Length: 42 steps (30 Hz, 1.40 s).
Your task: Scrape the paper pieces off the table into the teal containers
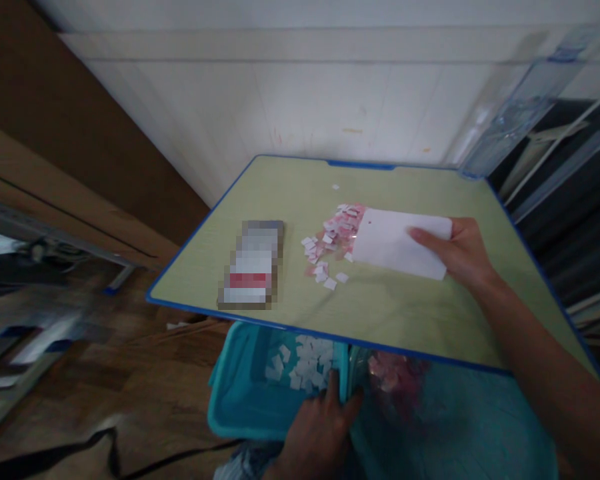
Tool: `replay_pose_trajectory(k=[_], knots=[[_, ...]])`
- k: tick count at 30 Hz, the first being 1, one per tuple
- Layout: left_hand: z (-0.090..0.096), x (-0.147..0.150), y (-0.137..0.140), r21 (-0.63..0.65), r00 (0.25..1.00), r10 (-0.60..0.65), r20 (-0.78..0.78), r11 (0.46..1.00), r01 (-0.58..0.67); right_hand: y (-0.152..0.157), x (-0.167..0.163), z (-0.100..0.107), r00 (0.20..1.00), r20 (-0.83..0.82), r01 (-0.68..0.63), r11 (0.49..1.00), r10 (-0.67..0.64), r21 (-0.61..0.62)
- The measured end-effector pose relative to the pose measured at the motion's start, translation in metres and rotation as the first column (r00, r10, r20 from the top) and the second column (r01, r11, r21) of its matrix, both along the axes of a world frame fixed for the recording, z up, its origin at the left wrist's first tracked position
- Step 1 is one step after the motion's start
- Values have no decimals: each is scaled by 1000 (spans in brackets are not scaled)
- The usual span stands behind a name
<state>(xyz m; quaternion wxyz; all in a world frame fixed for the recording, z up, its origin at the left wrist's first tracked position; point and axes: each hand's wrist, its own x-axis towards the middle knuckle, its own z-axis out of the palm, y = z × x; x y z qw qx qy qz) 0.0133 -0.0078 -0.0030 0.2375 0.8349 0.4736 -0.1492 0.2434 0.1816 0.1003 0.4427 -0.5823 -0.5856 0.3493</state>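
Note:
My right hand [463, 257] holds a blank white card [400, 241] just above the small table [400, 313], thumb on top and fingers underneath. Against the card's left edge lies a heap of small white and pink paper pieces [343, 227], with a few loose squares around it. Below the table's front edge, my left hand [320, 427] rests by the right rim of a teal tray [250, 417]. Its index finger and thumb are stretched apart, the other fingers partly hidden. White paper squares [307, 360] lie inside that tray.
A phone [253, 263], pixelated, lies on the table's left side. A second teal basin [480, 420] holds a clear bag of pink pieces [397, 380]. A clear plastic bottle [520, 113] stands at the back right corner, near the white wall [280, 100]. Brown boards [80, 147] stand left.

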Motion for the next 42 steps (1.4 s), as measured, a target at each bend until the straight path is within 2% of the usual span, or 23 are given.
replay_pose_trajectory(k=[5,9,12,15,20,26,30,38,42], knots=[[0,0,1,-15,1000,1,-3,1000,-1,-3,-2,3,996,22,-88,996,88,-12],[1,0,1,-4,1000,-3,8,1000,3,-3,-2,3,999,30,-26,1000,26,-2],[1,0,0,4,1000,-7,-2,1000,7,-2,-1,3,997,58,-49,999,49,-13],[0,0,1,-5,1000,-5,-7,1000,5,-1,0,1,997,3,-76,997,76,-14],[0,0,1,0,1000,14,3,1000,-14,-2,2,0,998,-61,-18,1000,19,5],[-1,0,1,17,1000,12,9,1000,-12,-4,-2,5,995,85,-47,999,46,11],[2,0,2,0,1000,0,1,1000,0,-6,-3,6,998,68,6,998,-10,63],[1,1,0,13,1000,11,-1,1000,-11,-10,-10,7,987,99,-122,991,127,-59],[0,1,0,39,1000,6,-2,999,-6,-9,-4,9,996,74,-47,999,47,5]])
